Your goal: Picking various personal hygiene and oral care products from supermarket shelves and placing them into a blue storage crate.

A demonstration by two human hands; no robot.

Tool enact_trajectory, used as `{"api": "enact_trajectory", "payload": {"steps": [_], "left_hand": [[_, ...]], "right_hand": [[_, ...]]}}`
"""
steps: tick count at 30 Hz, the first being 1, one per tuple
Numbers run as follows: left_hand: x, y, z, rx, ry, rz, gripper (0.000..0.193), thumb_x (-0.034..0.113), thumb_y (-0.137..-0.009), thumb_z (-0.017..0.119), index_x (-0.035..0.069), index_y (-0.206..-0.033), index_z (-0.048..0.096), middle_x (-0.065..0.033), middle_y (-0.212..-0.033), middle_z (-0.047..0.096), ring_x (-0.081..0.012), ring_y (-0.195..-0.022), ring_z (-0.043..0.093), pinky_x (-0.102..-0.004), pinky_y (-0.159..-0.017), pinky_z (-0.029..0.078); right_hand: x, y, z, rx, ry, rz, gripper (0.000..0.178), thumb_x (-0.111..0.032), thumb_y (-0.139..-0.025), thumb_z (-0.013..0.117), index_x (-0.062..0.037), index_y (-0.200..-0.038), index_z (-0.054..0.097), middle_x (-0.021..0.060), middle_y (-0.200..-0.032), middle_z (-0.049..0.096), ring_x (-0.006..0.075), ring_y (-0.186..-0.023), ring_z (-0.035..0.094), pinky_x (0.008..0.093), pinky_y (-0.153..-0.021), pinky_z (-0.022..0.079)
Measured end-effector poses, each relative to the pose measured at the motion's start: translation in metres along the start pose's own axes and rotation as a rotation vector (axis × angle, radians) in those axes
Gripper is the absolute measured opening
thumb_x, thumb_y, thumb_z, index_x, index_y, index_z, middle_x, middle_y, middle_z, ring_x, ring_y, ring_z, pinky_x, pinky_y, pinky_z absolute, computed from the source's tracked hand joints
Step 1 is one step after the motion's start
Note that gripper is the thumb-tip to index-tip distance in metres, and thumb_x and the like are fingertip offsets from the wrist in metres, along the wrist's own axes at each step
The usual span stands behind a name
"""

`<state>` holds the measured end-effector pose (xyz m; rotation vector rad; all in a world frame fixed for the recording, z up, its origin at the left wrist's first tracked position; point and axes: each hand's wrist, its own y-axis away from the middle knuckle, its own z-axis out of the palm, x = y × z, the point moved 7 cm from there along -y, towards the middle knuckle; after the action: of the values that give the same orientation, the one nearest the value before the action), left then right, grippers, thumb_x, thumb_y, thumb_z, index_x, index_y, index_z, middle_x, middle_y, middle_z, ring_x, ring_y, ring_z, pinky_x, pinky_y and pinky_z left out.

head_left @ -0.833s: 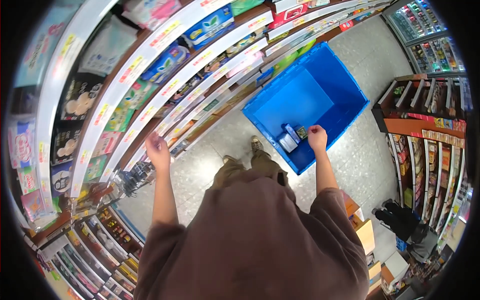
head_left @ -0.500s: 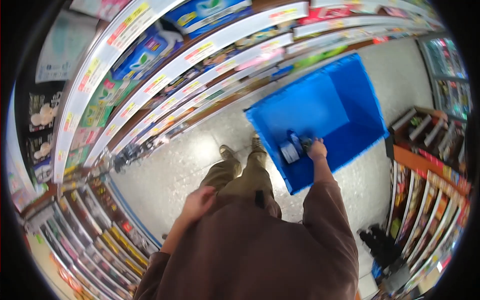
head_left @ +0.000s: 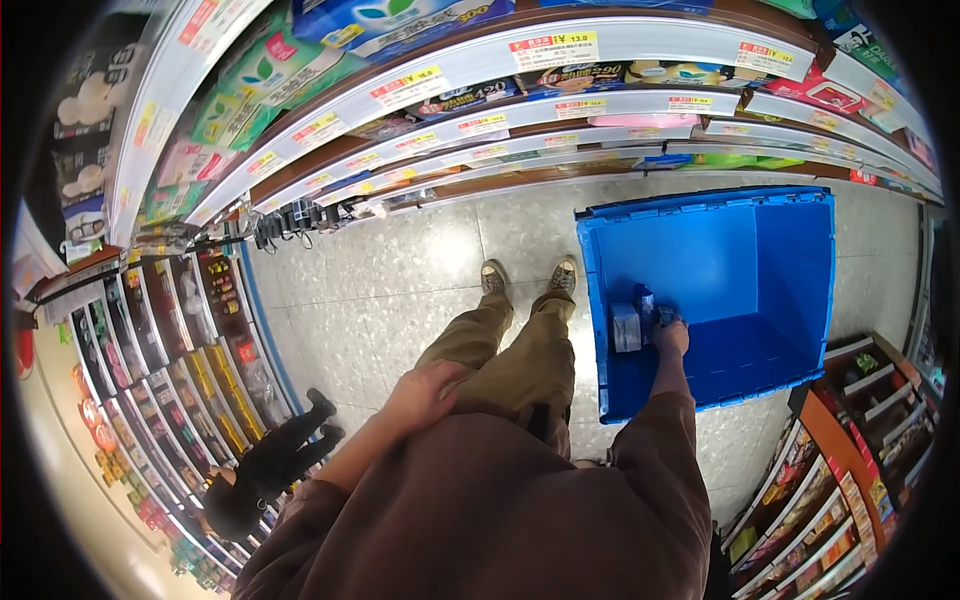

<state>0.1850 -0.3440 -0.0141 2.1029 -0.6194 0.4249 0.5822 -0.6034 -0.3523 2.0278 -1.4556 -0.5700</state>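
A large blue plastic crate [head_left: 790, 270] stands to my right, its inside facing me. My right hand [head_left: 673, 338] reaches into it, fingers closed around a small dark-blue pack [head_left: 664, 315]. Beside that, toward the crate's left wall, stand a narrow blue pack [head_left: 645, 302] and a pale whitish-blue pack [head_left: 625, 328]. My left hand [head_left: 425, 393] hangs in front of my left thigh, fingers loosely bent and apart, with nothing visible in it.
Shelves with price labels [head_left: 555, 52] run across the far side, holding packaged goods. More stocked racks [head_left: 180, 400] line the left, and a snack rack [head_left: 830, 490] stands at lower right. A person in black [head_left: 270, 455] is at lower left. My feet are on the tiled floor [head_left: 430, 250].
My view has turned, so the crate appears farther right and straighter, and a person shows at lower left. My right hand stays in the crate by the packs; my left stays near my thigh.
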Motion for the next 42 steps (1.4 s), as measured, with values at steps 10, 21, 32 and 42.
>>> {"api": "enact_trajectory", "payload": {"steps": [10,21,32,42], "left_hand": [[0.032,0.003,-0.024,0.169,0.129,0.279,0.028,0.011,-0.083,0.065,0.005,-0.11,0.062,-0.0132,-0.097,0.067,-0.0274,-0.083,0.068,-0.0362,-0.075,0.055],[-0.003,-0.01,-0.084,0.397,0.792,0.394,0.03,0.015,-0.089,0.067,0.004,-0.115,0.06,-0.004,-0.088,0.065,-0.0123,-0.074,0.063,-0.0268,-0.064,0.051],[-0.112,0.044,-0.145,0.121,1.21,0.229,0.042,0.045,-0.096,0.054,0.005,-0.108,0.058,-0.0043,-0.072,0.06,-0.0101,-0.059,0.054,-0.0255,-0.054,0.046],[-0.118,0.056,-0.153,0.106,1.398,0.389,0.037,0.035,-0.098,0.052,0.002,-0.112,0.053,-0.0139,-0.087,0.068,-0.0166,-0.071,0.066,-0.029,-0.065,0.053]], "right_hand": [[0.025,0.087,-0.15,0.491,-0.977,-0.05,0.038,-0.029,-0.081,0.073,-0.0031,-0.107,0.066,0.0112,-0.097,0.07,0.0224,-0.086,0.068,0.0328,-0.076,0.054],[-0.268,0.304,-0.205,-0.384,-1.582,-0.516,0.036,-0.02,-0.091,0.061,0.0006,-0.12,0.055,0.0101,-0.103,0.066,0.0174,-0.085,0.065,0.0304,-0.073,0.052],[-0.4,0.425,-0.174,-0.756,-1.162,-0.84,0.035,-0.019,-0.089,0.06,-0.0009,-0.119,0.058,0.0046,-0.103,0.065,0.0116,-0.088,0.058,0.0267,-0.075,0.047],[-0.466,0.456,-0.178,-0.837,-1.294,-0.901,0.067,-0.041,-0.093,0.059,-0.005,-0.144,0.033,0.005,-0.122,0.056,0.0142,-0.105,0.057,0.0354,-0.087,0.047]]}}
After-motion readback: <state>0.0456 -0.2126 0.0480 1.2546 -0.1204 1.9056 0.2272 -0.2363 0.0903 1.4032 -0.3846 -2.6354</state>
